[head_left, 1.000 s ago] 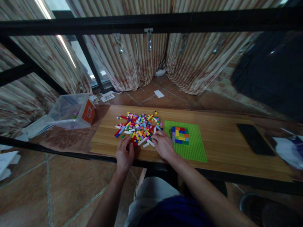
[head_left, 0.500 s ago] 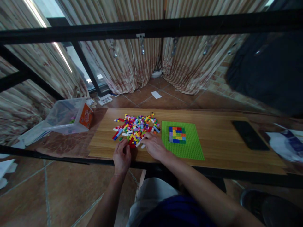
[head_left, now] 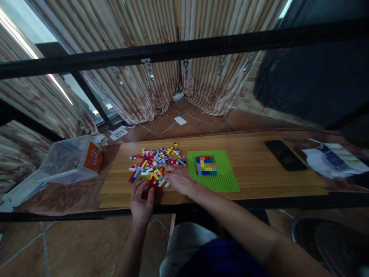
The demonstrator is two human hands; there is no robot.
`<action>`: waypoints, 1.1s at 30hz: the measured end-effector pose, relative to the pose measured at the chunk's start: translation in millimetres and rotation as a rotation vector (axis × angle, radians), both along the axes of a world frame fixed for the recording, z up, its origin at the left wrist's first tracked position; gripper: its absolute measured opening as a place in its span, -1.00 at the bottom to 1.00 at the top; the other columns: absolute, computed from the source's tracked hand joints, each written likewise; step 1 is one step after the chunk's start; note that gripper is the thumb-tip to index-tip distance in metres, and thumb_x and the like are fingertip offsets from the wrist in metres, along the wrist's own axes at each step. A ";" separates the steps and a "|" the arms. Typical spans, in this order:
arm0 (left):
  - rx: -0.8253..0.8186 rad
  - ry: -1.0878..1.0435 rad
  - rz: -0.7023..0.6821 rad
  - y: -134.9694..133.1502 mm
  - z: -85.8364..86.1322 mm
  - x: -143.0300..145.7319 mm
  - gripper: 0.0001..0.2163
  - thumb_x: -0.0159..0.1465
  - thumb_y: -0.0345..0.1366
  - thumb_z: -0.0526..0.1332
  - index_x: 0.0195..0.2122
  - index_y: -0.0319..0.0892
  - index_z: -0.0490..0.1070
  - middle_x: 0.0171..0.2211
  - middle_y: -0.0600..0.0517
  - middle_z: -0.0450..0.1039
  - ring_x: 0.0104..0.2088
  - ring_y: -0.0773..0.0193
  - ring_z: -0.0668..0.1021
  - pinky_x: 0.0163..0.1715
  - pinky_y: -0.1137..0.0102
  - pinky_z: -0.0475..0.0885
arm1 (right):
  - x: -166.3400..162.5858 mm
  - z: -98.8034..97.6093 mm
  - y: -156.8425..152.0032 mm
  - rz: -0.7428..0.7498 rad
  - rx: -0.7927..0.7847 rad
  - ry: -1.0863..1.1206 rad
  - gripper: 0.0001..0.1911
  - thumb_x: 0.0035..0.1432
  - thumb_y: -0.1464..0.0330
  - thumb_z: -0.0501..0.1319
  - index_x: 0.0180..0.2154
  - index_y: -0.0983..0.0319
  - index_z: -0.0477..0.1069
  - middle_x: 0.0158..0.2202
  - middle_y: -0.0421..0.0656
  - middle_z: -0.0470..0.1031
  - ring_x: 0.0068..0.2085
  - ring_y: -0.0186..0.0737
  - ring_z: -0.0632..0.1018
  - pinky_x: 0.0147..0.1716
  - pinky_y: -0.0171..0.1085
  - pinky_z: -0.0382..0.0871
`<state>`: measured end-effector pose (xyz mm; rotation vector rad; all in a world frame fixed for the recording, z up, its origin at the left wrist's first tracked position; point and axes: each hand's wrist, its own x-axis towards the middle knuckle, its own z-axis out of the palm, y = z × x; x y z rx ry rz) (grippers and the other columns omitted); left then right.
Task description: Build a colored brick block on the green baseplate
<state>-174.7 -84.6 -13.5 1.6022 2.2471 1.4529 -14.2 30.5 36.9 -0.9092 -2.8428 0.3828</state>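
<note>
A loose heap of small colourful toy bricks (head_left: 157, 163) lies on the wooden board, left of a green baseplate (head_left: 227, 179). On that baseplate sits a low square of multicoloured bricks (head_left: 206, 166). My right hand (head_left: 181, 180) reaches over the heap's right front part, fingers bent down and close together; the fingertips are among the bricks, and what they pinch is hidden. At the heap's front edge rests my left hand (head_left: 142, 202), thumb and fingers curved but apart, with nothing visible between them. Near it lie red bricks and a white brick (head_left: 167, 185).
A black phone (head_left: 285, 155) lies on the right of the wooden board (head_left: 253, 181). Beyond it are white and blue plastic packets (head_left: 334, 159). A clear plastic box (head_left: 67, 161) with an orange label stands at the left. A dark rail (head_left: 164, 52) crosses beyond the board.
The camera view has turned, so the scene sits further left. My right hand has shifted slightly away from me over the heap. My left hand stays at the heap's front edge.
</note>
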 end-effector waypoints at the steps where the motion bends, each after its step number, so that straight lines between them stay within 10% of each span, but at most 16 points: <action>1: 0.002 -0.002 -0.010 -0.1 0.0 0.5 -0.70 0.22 -0.16 0.23 -0.09 -0.19 0.49 -0.05 -0.12 0.46 -0.14 0.15 0.56 -0.07 0.22 0.50 | 0.6 -1.0 -0.6 -0.006 -0.001 0.005 -0.77 0.29 0.37 0.12 -0.24 0.20 0.57 -0.18 -0.09 0.49 -0.09 -0.16 0.43 -0.13 -0.25 0.29; 15: 0.006 -0.003 -0.051 -0.5 3.0 3.4 -0.70 0.21 -0.15 0.24 -0.09 -0.18 0.46 -0.02 -0.13 0.43 -0.02 0.10 0.52 -0.02 0.17 0.48 | 38.3 -20.0 -7.3 -0.189 -0.101 0.370 -0.80 0.28 0.43 0.15 -0.30 0.22 0.56 -0.23 -0.11 0.49 -0.13 -0.21 0.46 -0.06 -0.26 0.30; 33: -0.024 0.052 -0.061 -0.8 2.3 3.5 -0.72 0.22 -0.20 0.23 -0.07 -0.18 0.46 -0.01 -0.14 0.43 0.04 0.09 0.49 0.07 0.14 0.42 | 1.2 -14.6 -26.4 -0.267 -0.059 0.199 -0.82 0.25 0.31 0.18 -0.23 0.22 0.53 -0.14 -0.06 0.48 -0.02 -0.08 0.40 0.01 -0.16 0.27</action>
